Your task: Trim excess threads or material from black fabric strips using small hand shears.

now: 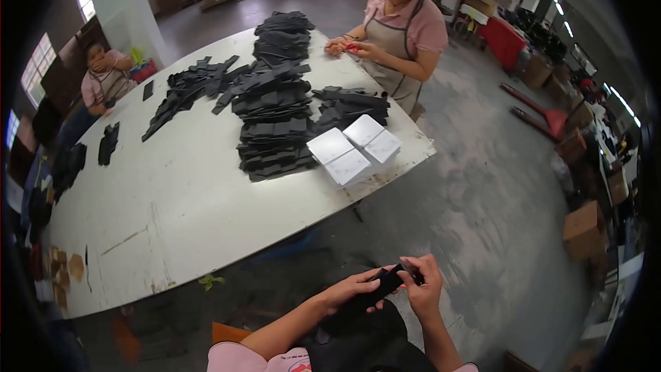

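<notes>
Over my lap, my left hand (352, 291) is closed round a black fabric piece (380, 288), long and narrow, with the thumb on top. My right hand (425, 285) is closed at the far right end of that piece, its fingers pinched round a small dark thing with a shiny edge (412, 271). A bit of red shows just below the fingers. What exactly the right hand holds is too small to name. Both hands are in front of the table's near edge, apart from the tabletop.
On the white table (186, 214) lie tall rows of black fabric pieces (275, 128), a loose heap (200, 83) and white card stacks (354, 148). A co-worker (403, 35) stands at the far right side with a red tool; another person (107, 79) sits far left. Cardboard boxes (585, 229) line the right.
</notes>
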The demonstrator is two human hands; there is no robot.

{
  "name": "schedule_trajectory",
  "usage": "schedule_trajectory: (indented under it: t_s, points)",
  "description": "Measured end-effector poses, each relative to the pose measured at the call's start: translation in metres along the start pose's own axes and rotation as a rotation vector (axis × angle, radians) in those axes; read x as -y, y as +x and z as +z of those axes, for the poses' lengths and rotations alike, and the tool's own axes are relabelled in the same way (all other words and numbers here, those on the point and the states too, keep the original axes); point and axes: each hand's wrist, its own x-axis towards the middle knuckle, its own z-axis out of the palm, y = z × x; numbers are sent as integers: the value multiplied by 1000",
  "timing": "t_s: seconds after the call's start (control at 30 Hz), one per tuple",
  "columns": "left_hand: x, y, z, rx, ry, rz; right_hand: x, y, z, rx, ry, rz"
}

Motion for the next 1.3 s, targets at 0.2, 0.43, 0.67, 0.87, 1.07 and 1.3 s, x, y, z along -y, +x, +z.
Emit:
schedule_trajectory:
  t_s: [0.2,0.43,0.67,0.87,1.07,1.3]
  points:
    - [-3,13,9,24,131,-100,-20,-5,-9,-53,52,100]
    - [-12,2,7,8,-195,108,-14,-20,-4,-155,90,78]
    - [-7,-3,12,31,-223,99,6,-24,1,-143,-252,-117]
    - [-5,-8,15,32,-218,89,3,-31,6,-147,-223,-108]
    - [-5,-7,17,-5,-94,98,5,-29,8,-173,-282,-81]
    - [-12,-4,17,-131,100,123,4,-28,7,-267,-261,-135]
